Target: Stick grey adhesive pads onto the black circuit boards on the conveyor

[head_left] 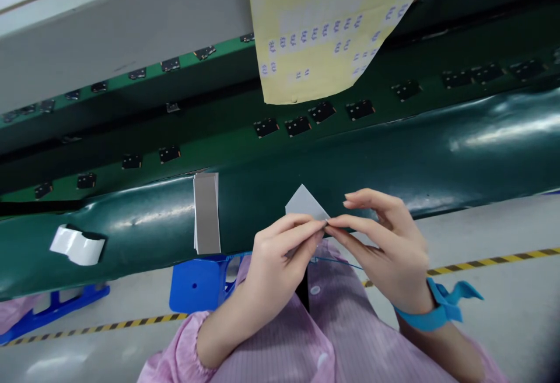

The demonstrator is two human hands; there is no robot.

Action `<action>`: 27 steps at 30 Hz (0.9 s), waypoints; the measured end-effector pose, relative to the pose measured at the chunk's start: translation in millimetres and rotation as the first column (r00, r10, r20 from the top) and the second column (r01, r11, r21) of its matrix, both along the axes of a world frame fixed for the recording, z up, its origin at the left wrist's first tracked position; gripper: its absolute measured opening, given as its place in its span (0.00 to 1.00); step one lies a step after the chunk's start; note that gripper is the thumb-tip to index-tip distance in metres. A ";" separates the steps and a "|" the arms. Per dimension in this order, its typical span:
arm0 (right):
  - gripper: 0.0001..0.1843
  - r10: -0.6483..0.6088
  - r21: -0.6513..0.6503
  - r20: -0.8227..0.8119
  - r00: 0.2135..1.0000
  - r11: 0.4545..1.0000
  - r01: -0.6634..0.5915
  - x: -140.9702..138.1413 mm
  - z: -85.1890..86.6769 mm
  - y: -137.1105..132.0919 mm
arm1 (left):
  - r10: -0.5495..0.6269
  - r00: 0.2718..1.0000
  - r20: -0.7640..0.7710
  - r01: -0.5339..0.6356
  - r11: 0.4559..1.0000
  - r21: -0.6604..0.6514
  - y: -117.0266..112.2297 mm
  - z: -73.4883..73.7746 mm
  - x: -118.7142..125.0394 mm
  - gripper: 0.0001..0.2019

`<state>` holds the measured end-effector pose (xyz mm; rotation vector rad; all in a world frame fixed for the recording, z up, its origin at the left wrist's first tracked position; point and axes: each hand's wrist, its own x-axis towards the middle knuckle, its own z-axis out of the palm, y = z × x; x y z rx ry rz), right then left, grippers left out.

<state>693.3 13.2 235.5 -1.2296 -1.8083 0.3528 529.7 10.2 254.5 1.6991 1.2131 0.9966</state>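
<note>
A pale grey strip point(304, 201) with a pointed top shows behind the fingers of my left hand point(280, 255), whose thumb and fingers are pinched on it. The thumb and index finger of my right hand point(387, 249) press together against the left fingertips at the strip's edge. Something tiny and dark shows where the fingertips meet, too small to name. The other fingers of the right hand are raised. To the left, a stack of grey strips with white edges point(206, 214) lies on the green padded edge point(385, 161).
Several small black circuit boards point(360, 110) lie on the green conveyor belt point(219, 141). A yellow sheet with handwriting point(324, 33) hangs over it. A curled white strip point(79, 245) lies at left. A blue stool point(196, 285) stands below. A blue wristband point(431, 316) circles my right wrist.
</note>
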 end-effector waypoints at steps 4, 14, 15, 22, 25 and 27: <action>0.06 0.002 -0.070 -0.016 1.000 0.998 -0.003 3.0 -1.4 0.1 | -0.031 0.985 -0.171 0.041 0.998 0.055 -2.2 0.3 -0.3 0.12; 0.06 -0.027 -0.072 -0.083 0.996 0.997 0.021 4.3 -8.9 -0.7 | -0.042 0.988 -0.148 0.049 0.998 0.044 -2.3 0.0 5.3 0.11; 0.08 -0.039 -0.043 -0.061 0.997 0.998 0.036 3.4 -9.6 -1.4 | -0.032 0.991 -0.131 0.037 0.999 0.039 -2.0 0.3 6.4 0.10; 0.17 -0.113 0.153 -0.023 0.993 0.981 0.116 -2.4 -18.4 -2.2 | 0.021 0.997 -0.068 -0.025 0.999 -0.046 2.3 0.4 14.5 0.09; 0.15 -0.144 0.145 -0.037 0.989 0.978 0.148 4.4 -24.7 -0.6 | 0.031 0.997 -0.072 -0.036 0.997 -0.066 5.1 -3.5 23.4 0.10; 0.14 -0.154 0.138 -0.047 0.987 0.978 0.159 14.5 -29.1 0.8 | 0.049 0.996 -0.071 -0.055 0.995 -0.084 6.0 -8.1 33.5 0.10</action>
